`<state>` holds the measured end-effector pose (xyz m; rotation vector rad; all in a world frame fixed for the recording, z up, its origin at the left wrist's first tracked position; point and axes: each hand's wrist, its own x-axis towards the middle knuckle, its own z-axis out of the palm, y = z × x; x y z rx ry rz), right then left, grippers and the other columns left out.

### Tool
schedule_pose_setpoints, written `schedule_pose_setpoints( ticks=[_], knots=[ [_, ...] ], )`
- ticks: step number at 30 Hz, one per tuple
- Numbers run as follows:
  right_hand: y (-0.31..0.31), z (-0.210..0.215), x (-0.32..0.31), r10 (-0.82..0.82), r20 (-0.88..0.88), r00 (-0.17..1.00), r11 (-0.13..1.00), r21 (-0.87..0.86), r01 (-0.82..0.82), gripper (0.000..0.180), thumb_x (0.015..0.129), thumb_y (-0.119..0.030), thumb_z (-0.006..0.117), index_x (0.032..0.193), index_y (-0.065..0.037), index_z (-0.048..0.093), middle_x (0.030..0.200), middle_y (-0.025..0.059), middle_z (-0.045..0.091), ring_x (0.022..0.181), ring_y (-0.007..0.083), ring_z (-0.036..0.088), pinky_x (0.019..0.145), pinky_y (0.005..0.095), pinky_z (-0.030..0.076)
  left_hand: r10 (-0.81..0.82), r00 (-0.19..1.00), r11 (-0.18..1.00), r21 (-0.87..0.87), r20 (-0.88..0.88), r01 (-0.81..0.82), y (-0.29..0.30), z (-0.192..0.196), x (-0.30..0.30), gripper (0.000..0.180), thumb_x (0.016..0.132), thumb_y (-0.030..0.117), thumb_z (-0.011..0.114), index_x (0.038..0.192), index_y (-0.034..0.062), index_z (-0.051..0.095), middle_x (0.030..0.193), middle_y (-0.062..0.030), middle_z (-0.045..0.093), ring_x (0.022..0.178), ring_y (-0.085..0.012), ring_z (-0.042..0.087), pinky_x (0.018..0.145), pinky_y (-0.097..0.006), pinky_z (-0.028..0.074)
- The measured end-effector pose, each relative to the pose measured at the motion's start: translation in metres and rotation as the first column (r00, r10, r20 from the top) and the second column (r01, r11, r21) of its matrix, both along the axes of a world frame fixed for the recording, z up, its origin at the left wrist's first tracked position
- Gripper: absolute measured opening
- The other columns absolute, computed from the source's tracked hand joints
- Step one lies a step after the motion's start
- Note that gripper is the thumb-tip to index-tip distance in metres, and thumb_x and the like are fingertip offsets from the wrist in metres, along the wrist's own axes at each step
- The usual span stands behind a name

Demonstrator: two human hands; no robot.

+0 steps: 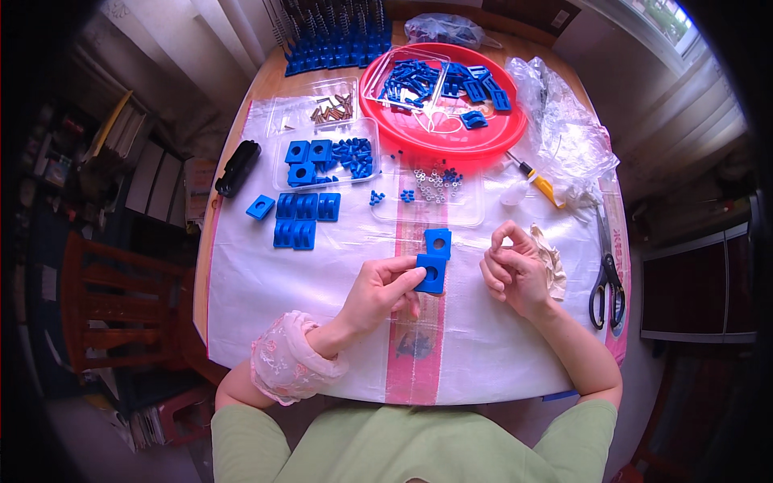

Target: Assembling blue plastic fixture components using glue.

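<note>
My left hand (377, 296) pinches a blue square plastic plate with a round hole (433, 282) between thumb and fingers, above the front middle of the table. Just beyond its far edge is a second blue holed plate (437, 241), partly overlapped by the held one. My right hand (519, 270) is raised to the right of the plates, its fingers curled and the thumb against the index finger. Whatever may be in that pinch is too small to make out. A crumpled beige cloth (550, 262) lies beside the right hand.
Several blue parts (306, 207) stand in rows at left, near a clear box of blue pieces (369, 137). Farther back are a red tray (515, 133) and a box of brass-coloured pins (334, 109). White rings (431, 187), a yellow-handled screwdriver (543, 187) and scissors (605, 294) lie rightward.
</note>
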<state>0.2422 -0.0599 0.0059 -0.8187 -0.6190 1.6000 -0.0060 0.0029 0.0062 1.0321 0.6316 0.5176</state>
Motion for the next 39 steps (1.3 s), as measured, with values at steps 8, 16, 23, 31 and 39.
schedule_pose_setpoints(
  ticks=[8, 16, 23, 31, 39],
  knots=[
    [0.0001, -0.0014, 0.0056, 0.036, -0.023, 0.999, 0.999, -0.012, -0.036, 0.010, 0.095, -0.005, 0.045, 0.102, -0.011, 0.041, 0.054, 0.0004, 0.035, 0.045, 0.0128, 0.041, 0.036, 0.0246, 0.030, -0.012, 1.000, 1.000, -0.001, -0.005, 0.012, 0.0003, 0.0020, 0.0004, 0.030, 0.100, 0.015, 0.055, 0.123, -0.0020, 0.062, 0.093, -0.0074, 0.072, 0.059, -0.0054, 0.062, 0.046, -0.016, 0.036],
    [0.0023, 0.0000, 0.0033, 0.037, 0.026, 0.999, 0.999, 0.001, -0.037, 0.007, 0.095, -0.005, 0.044, 0.099, -0.009, 0.040, 0.050, 0.0005, 0.031, 0.043, 0.0131, 0.039, 0.033, 0.0243, 0.030, -0.026, 1.000, 1.000, 0.011, -0.015, 0.027, 0.0008, 0.0018, 0.0007, 0.031, 0.100, 0.015, 0.053, 0.125, -0.0035, 0.060, 0.095, -0.0117, 0.072, 0.058, -0.0058, 0.062, 0.047, -0.016, 0.036],
    [0.0011, -0.0009, 0.0061, 0.046, -0.036, 0.998, 0.999, -0.015, -0.046, 0.008, 0.094, -0.005, 0.044, 0.100, -0.009, 0.041, 0.051, 0.0007, 0.034, 0.043, 0.0131, 0.041, 0.035, 0.0253, 0.030, -0.028, 1.000, 1.000, 0.008, -0.015, 0.028, 0.0012, 0.0022, 0.0002, 0.030, 0.100, 0.014, 0.053, 0.123, -0.0030, 0.062, 0.094, -0.0090, 0.072, 0.058, -0.0056, 0.062, 0.047, -0.016, 0.036],
    [0.0018, 0.0002, 0.0011, 0.009, 0.033, 0.999, 1.000, -0.018, -0.009, 0.008, 0.093, -0.006, 0.044, 0.098, -0.010, 0.040, 0.047, 0.0002, 0.030, 0.039, 0.0122, 0.037, 0.030, 0.0245, 0.027, -0.014, 1.000, 1.000, 0.005, 0.003, 0.014, 0.0008, 0.0007, 0.0007, 0.028, 0.099, 0.015, 0.056, 0.121, -0.0011, 0.064, 0.092, -0.0069, 0.073, 0.059, -0.0048, 0.062, 0.046, -0.016, 0.036],
    [0.0002, 0.0000, 0.0036, 0.016, 0.013, 1.000, 0.999, -0.030, -0.016, 0.005, 0.093, -0.007, 0.045, 0.097, -0.009, 0.042, 0.047, 0.0008, 0.033, 0.038, 0.0123, 0.038, 0.032, 0.0252, 0.027, -0.013, 1.000, 1.000, -0.011, -0.002, 0.013, 0.0008, 0.0029, 0.0003, 0.029, 0.099, 0.015, 0.057, 0.121, -0.0020, 0.064, 0.092, -0.0055, 0.072, 0.059, -0.0055, 0.063, 0.046, -0.016, 0.036]
  ],
)
